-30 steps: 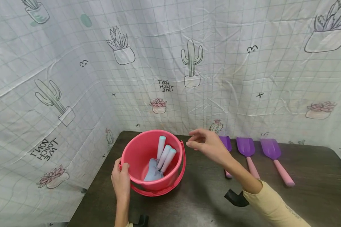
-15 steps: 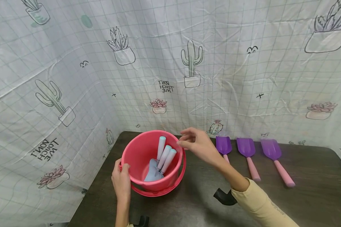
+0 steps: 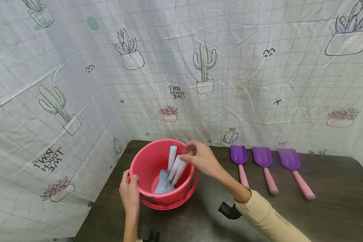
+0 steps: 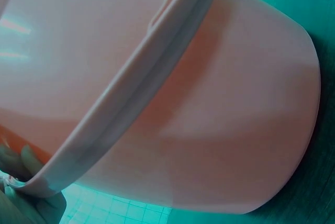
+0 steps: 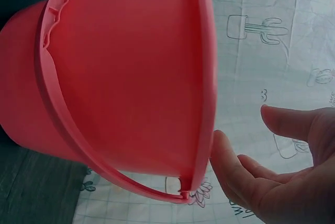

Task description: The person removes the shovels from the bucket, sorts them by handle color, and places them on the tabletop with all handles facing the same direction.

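A pink-red bucket [image 3: 145,164] stands at the left of the dark table, and my left hand [image 3: 129,193] grips its left rim, thumb inside. In the left wrist view, fingers [image 4: 31,203] curl at the bucket's edge. Inside the bucket lean three tools with pale handles [image 3: 172,159] tipped light teal and blue-grey heads [image 3: 163,185]. My right hand [image 3: 202,159] hovers at the right rim, fingertips overlapping the nearest handle tops in the head view. The right wrist view has its thumb and fingers [image 5: 230,164] spread apart beside the rim with nothing between them.
Three purple shovels [image 3: 239,155] with pink handles lie in a row on the table [image 3: 335,188] to the right. The bucket's carrying handle [image 3: 169,205] hangs down its near side. A cactus-print curtain [image 3: 245,84] closes off the back and left.
My right hand has moved left, from beside the shovels to over the bucket's right rim, near the pale handles. The left hand and the bucket have stayed put.
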